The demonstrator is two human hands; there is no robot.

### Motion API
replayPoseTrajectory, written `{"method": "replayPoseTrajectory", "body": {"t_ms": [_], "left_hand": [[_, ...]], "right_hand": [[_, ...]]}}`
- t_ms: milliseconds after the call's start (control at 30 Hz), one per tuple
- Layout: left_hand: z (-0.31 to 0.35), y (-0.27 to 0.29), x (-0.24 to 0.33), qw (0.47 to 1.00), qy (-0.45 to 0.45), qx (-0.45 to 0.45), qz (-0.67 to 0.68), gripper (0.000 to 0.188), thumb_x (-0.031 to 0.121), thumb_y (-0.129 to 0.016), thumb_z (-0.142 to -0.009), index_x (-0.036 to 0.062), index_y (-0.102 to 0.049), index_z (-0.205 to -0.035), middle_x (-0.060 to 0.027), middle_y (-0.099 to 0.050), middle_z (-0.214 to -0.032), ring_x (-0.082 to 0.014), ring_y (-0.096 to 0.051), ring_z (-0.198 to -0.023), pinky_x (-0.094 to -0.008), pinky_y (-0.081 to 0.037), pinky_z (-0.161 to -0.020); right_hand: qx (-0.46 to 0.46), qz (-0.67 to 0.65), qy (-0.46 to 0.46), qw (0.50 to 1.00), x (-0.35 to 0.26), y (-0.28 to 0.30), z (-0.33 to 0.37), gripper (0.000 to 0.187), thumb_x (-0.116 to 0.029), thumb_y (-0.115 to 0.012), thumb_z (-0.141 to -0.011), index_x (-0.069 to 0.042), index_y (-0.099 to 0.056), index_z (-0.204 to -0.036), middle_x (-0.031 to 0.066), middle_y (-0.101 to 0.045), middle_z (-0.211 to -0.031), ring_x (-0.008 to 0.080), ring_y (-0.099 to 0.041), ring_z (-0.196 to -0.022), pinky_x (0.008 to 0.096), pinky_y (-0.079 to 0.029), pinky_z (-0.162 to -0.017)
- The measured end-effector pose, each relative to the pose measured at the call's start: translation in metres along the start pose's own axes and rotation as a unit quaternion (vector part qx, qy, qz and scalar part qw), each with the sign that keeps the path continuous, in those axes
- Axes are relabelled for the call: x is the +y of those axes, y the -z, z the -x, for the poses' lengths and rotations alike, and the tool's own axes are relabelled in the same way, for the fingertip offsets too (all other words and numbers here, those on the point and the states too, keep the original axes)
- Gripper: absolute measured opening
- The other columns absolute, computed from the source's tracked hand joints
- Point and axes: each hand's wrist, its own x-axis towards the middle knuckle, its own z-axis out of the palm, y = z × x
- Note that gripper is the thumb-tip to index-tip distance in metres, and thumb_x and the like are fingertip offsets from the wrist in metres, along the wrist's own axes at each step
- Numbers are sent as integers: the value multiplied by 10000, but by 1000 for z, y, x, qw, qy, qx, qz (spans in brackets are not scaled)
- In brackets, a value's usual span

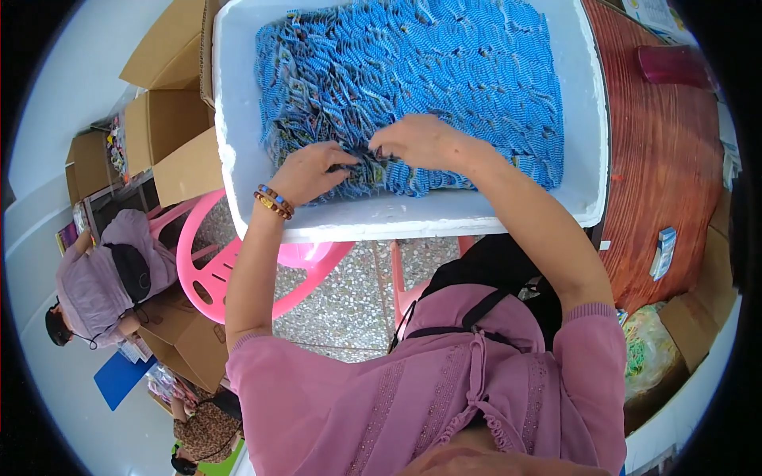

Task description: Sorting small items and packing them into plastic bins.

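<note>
My left hand (311, 170) and my right hand (419, 141) are both down inside the white foam box (413, 216), at its near side, and they meet over the same small clump of blue sachets (373, 163). The fingers of my left hand curl in and pinch the clump from the left; the fingers of my right hand bend down onto it from the right, so the clump sits directly between my two sets of fingertips, touching both. Just how many sachets each hand grips I cannot tell, since my fingers cover them.

The rest of the blue sachets (444, 71) fill the box beyond my hands, packed in slanting rows that run up to the far wall. A narrow strip of bare white floor shows at the near edge of the box, just under my wrists. On my left wrist I wear a beaded bracelet (274, 201).

The box rests with its left part over a pink plastic chair (238, 274) and its right side against a reddish-brown wooden table (667, 166). Cardboard boxes (171, 119) stand to the left of it. Further left, another person in a mauve top (99, 274) sits bent over, well apart from my hands.
</note>
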Motion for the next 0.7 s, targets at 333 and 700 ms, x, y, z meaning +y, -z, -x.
{"method": "replayPoseTrajectory", "body": {"t_ms": [333, 700], "left_hand": [[-13, -6, 13, 956, -85, 205, -193, 508, 219, -698, -825, 80, -537, -1286, -139, -518, -1313, -331, -478, -1216, -453, -397, -1002], [-32, -16, 38, 964, -70, 41, -252, 180, 144, -694, -784, 119, -617, -944, -51, -573, -1004, -276, -501, -1055, -440, -353, -935]], "right_hand": [[300, -27, 27, 953, -12, 57, 83, 227, -188, -545, -949, -43, -660, -1079, 113, -694, -975, 268, -660, -891, 356, -509, -776], [356, -131, -28, 925, -50, 22, 217, 190, -29, -550, -910, -12, -641, -1075, 116, -652, -905, 233, -653, -831, 313, -491, -716]]}}
